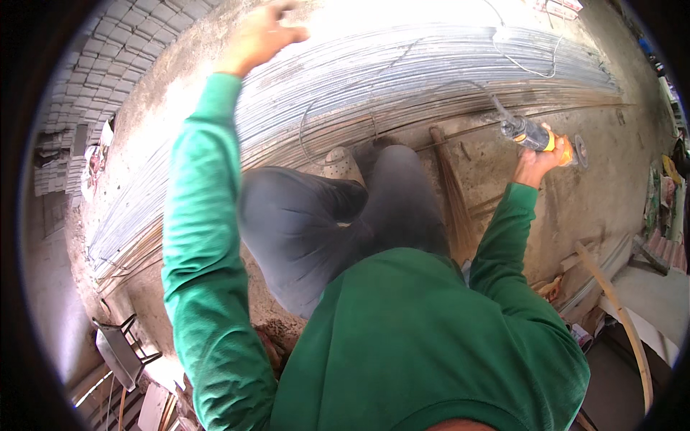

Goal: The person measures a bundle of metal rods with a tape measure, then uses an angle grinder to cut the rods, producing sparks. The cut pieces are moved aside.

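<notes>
My right hand is wrapped round a yellow and black angle grinder, held out to the right above the floor. The grinder's disc points to the right, and a grey cord runs from its other end toward the rods. My left hand is raised at the upper left with thumb and fingers apart, nothing visible in it. Its fingertips are somewhat blurred. Beyond my knees lies a wide bundle of long thin metal rods, and my left hand is nearest to its far left part.
A broom lies beside my right knee. Stacked grey blocks stand at the far left, with a small metal-legged chair at the lower left. A curved wooden strip and boards are at the lower right. Loose cord loops over the rods.
</notes>
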{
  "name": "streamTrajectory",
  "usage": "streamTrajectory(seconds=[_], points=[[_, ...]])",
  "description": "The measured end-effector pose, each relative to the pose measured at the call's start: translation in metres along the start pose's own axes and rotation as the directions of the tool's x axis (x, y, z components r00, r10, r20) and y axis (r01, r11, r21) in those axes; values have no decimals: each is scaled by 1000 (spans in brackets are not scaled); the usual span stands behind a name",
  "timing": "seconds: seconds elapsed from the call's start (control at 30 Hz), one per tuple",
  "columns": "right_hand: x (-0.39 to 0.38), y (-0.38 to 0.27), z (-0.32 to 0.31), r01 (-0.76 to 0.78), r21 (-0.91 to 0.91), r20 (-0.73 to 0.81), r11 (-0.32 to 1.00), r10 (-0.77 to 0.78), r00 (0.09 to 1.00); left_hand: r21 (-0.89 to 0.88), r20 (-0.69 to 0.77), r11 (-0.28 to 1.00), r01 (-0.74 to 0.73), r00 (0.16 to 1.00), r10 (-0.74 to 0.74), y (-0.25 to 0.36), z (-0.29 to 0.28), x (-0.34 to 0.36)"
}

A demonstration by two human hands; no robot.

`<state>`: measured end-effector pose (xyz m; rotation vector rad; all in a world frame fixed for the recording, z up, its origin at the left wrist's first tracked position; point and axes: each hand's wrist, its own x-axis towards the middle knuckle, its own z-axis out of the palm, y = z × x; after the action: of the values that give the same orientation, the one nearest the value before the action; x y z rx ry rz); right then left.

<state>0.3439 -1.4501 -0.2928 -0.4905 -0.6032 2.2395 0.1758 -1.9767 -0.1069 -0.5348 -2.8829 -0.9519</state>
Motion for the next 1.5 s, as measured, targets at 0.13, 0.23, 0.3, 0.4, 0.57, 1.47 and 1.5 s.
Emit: streamTrajectory(seconds=[0.13, 0.23, 0.3, 0.4, 0.57, 1.47, 1.5], points=[[4, -4, 0, -51, 36, -50, 998, 52, 997, 261, 108, 965, 41, 992, -72, -14, -24, -23], [-6, 3, -3, -26, 1, -93, 1000, 26, 995, 203, 363, 936, 288, 866, -345, -45, 14, -37], [-11, 9, -16, -46, 19, -134, 999, 48, 990, 202, 604, 927, 318, 704, -373, -53, 57, -53], [-20, 22, -19, 63, -98, -176, 993, -80, 981, 65, 779, 976, 208, 600, -179, -62, 158, -89], [-21, 20, -23, 18, -53, -245, 998, -31, 969, -7, 650, 979, -202, 743, 158, -95, 318, -159], [-58, -20, 47, -65, 121, -219, 991, 91, 971, -78, 966, 992, -95, 238, 99, -77, 272, 22], [-59, -23, 71, -72, 84, -212, 994, 89, 973, -81, 956, 994, -72, 277, 98, -75, 263, 19]])
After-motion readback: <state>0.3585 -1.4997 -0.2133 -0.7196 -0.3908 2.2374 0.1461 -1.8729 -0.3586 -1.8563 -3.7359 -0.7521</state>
